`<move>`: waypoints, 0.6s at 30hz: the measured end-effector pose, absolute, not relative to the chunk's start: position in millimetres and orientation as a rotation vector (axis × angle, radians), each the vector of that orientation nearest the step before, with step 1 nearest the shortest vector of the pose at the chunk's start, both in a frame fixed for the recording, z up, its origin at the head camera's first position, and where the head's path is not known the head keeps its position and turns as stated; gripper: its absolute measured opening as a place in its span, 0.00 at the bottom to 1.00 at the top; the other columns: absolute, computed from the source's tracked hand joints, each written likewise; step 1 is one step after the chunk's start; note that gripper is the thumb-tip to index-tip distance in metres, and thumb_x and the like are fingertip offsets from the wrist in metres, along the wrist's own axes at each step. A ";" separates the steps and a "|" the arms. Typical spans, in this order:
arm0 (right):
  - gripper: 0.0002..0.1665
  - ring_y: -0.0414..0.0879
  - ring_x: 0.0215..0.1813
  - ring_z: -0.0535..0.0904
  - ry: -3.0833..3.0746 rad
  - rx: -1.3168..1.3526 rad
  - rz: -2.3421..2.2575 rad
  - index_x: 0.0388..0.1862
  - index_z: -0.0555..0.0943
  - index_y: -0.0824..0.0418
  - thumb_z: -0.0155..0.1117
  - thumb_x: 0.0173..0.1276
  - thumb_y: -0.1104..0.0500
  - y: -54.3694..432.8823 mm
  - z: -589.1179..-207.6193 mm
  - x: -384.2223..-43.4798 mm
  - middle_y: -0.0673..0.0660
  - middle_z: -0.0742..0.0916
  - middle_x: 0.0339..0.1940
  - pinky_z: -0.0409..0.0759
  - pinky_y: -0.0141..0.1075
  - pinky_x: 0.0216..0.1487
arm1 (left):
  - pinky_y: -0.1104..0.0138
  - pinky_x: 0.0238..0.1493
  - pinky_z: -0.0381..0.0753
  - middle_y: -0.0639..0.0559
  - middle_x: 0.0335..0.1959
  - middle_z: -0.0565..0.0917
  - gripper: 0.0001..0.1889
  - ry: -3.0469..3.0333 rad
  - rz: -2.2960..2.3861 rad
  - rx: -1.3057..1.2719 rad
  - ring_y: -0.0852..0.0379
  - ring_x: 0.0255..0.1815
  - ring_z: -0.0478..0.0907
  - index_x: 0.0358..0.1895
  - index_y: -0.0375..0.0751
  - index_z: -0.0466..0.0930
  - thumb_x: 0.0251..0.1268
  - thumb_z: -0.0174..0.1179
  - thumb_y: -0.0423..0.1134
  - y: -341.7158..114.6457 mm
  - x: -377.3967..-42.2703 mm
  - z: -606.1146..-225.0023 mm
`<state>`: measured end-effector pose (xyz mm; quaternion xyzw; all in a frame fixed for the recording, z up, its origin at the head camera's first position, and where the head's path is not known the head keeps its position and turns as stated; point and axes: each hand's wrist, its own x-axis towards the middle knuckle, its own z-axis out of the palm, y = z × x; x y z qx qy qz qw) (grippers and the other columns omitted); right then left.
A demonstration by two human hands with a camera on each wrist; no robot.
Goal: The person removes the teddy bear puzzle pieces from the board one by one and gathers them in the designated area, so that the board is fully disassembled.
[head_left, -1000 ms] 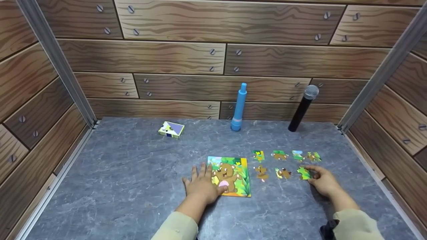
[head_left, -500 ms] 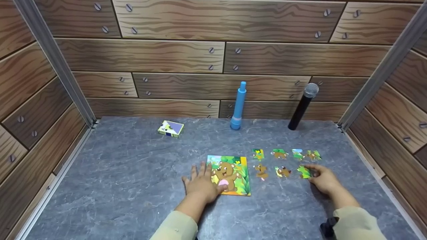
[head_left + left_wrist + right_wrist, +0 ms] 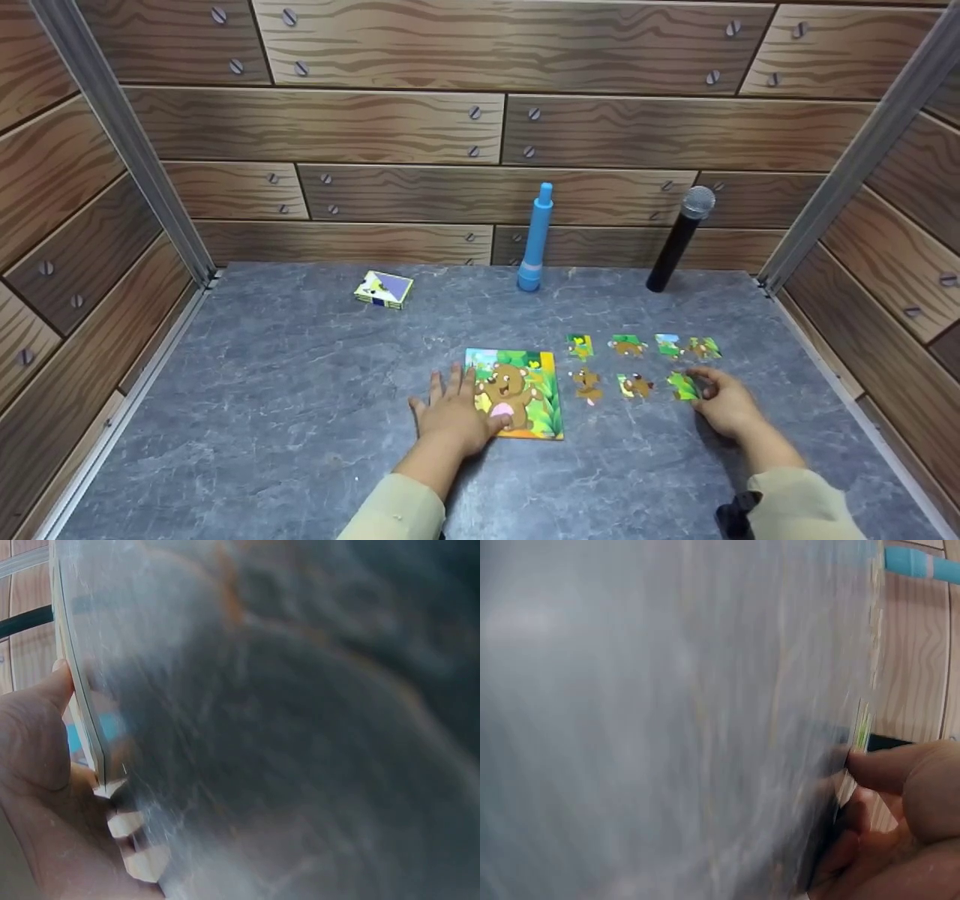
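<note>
A square puzzle board with a bear picture (image 3: pixel 517 394) lies flat on the table. My left hand (image 3: pixel 454 420), fingers spread, rests over its left edge, with the thumb on its lower left part. In the left wrist view, the left hand (image 3: pixel 45 757) is beside the board's pale edge. To the right, my right hand (image 3: pixel 729 405) pinches a green puzzle piece (image 3: pixel 681 386) at its right edge between thumb and index finger, the piece still flat on the table. In the right wrist view, the thumb of my right hand (image 3: pixel 900 802) meets the green piece's edge (image 3: pixel 862 727).
Several loose pieces lie in two rows between the hands, among them a brown bear piece (image 3: pixel 587 385) and a green-and-yellow piece (image 3: pixel 580 346). Further back stand a blue tube-like object (image 3: pixel 535 240) and a black microphone (image 3: pixel 679 244). A small patterned box (image 3: pixel 384 289) lies at back left.
The scene shifts very slightly in the head view. Both hands, the board and the pieces keep their places.
</note>
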<state>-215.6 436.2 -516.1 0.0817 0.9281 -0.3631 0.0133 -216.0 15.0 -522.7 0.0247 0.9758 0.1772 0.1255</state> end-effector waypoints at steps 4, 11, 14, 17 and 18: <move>0.35 0.49 0.36 0.71 2.848 0.296 -1.201 0.74 0.67 0.77 0.62 0.68 0.77 436.0 -510.7 -212.4 0.59 0.77 0.37 0.72 0.36 0.33 | 0.26 0.77 0.43 0.47 0.88 0.49 0.57 2.844 0.510 0.072 0.35 0.87 0.39 0.87 0.49 0.53 0.64 0.57 0.79 17.4 -216.5 -519.8; 0.25 0.48 0.38 0.76 2.888 0.315 -1.308 0.65 0.73 0.79 0.65 0.72 0.71 414.1 -499.4 -207.7 0.63 0.81 0.41 0.77 0.33 0.32 | 0.27 0.77 0.44 0.46 0.89 0.48 0.57 2.850 0.492 0.081 0.35 0.87 0.39 0.87 0.47 0.53 0.64 0.56 0.80 18.9 -216.5 -517.8; 0.21 0.52 0.45 0.81 2.951 0.211 -1.336 0.60 0.77 0.79 0.67 0.71 0.70 392.9 -496.0 -206.1 0.69 0.84 0.45 0.79 0.31 0.37 | 0.27 0.77 0.44 0.46 0.89 0.48 0.57 2.847 0.491 0.079 0.35 0.87 0.39 0.87 0.47 0.53 0.64 0.56 0.79 18.5 -215.0 -517.8; 0.20 0.54 0.47 0.84 2.979 0.078 -1.387 0.57 0.80 0.78 0.71 0.69 0.71 364.8 -495.2 -204.8 0.69 0.87 0.45 0.81 0.31 0.41 | 0.27 0.77 0.44 0.46 0.88 0.48 0.56 2.845 0.499 0.078 0.35 0.87 0.39 0.87 0.47 0.54 0.64 0.56 0.79 17.7 -213.2 -517.8; 0.20 0.54 0.46 0.84 2.973 0.038 -1.408 0.57 0.81 0.78 0.72 0.68 0.71 354.4 -495.1 -204.0 0.68 0.87 0.44 0.81 0.31 0.42 | 0.27 0.77 0.44 0.46 0.88 0.49 0.56 2.846 0.502 0.080 0.35 0.87 0.40 0.87 0.47 0.54 0.65 0.56 0.79 17.6 -212.7 -517.9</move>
